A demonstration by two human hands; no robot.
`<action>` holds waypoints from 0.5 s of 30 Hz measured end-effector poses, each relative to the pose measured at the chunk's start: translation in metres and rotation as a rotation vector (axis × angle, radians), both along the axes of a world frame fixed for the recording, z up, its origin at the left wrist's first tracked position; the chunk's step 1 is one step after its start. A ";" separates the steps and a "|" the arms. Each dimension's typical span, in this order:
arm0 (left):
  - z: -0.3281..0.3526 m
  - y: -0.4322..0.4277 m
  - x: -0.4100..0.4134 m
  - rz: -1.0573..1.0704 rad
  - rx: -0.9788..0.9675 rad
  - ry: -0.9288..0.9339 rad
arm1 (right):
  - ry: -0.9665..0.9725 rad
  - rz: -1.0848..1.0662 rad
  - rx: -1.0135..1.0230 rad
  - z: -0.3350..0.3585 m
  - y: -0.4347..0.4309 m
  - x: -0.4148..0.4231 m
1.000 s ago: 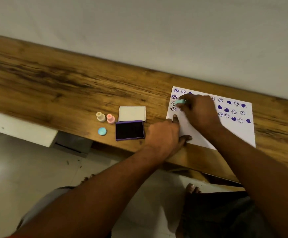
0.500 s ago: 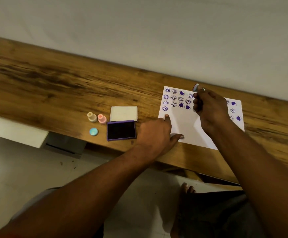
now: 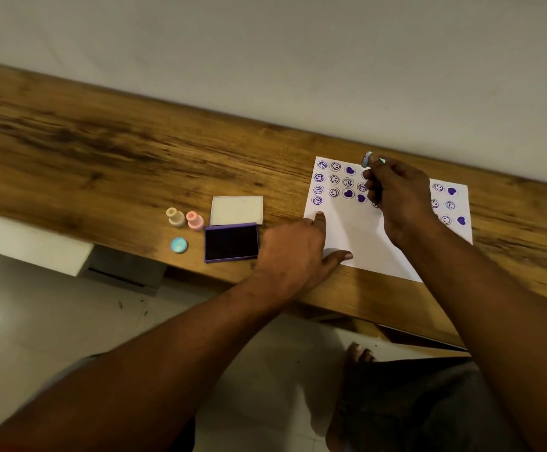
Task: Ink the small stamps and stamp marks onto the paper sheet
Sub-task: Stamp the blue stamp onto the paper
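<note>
A white paper sheet lies on the wooden table, carrying several purple smiley and heart marks along its far part. My right hand hovers above the sheet, pinching a small light-green stamp lifted off the paper and tilted. My left hand presses flat on the sheet's near left corner, fingers apart. An open purple ink pad with its white lid lies left of the sheet. A cream stamp, a pink stamp and a blue cap rest further left.
The table's near edge runs diagonally just below the ink pad and the sheet. A pale wall rises behind the table. Tiled floor, my legs and a bare foot show beneath.
My right hand lifted the green stamp from the sheet's left marks and raised it above the far edge. My left hand stayed pressed on the paper.
</note>
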State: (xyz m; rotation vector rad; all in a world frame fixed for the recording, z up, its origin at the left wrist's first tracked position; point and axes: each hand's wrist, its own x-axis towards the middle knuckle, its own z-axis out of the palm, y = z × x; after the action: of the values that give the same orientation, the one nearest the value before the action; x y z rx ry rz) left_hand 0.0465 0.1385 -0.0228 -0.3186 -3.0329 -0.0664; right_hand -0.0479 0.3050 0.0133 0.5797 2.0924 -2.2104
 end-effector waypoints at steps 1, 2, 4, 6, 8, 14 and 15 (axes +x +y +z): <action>0.001 0.000 0.001 0.003 0.001 0.005 | 0.004 0.013 0.009 0.000 -0.001 0.000; 0.001 -0.001 0.001 0.004 0.003 0.012 | 0.004 0.029 0.023 -0.001 -0.001 0.001; 0.001 -0.003 0.002 0.002 0.009 0.025 | -0.001 0.068 0.051 -0.002 -0.004 0.001; 0.001 -0.008 0.004 0.001 0.014 0.020 | 0.007 0.104 0.106 -0.004 -0.010 0.001; 0.005 -0.016 0.005 0.000 0.038 0.016 | 0.036 0.150 0.214 -0.005 -0.016 0.001; 0.039 -0.079 0.003 0.049 0.145 0.075 | 0.209 0.499 0.493 -0.002 -0.050 0.012; 0.045 -0.096 0.003 0.086 0.180 0.086 | 0.240 0.568 0.548 -0.001 -0.057 0.015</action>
State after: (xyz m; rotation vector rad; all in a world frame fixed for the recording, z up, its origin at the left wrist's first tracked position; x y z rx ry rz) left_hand 0.0500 0.0426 0.0217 -0.1710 -2.9234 -0.3084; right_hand -0.0327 0.2483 0.0122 -0.2746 2.5678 -1.4575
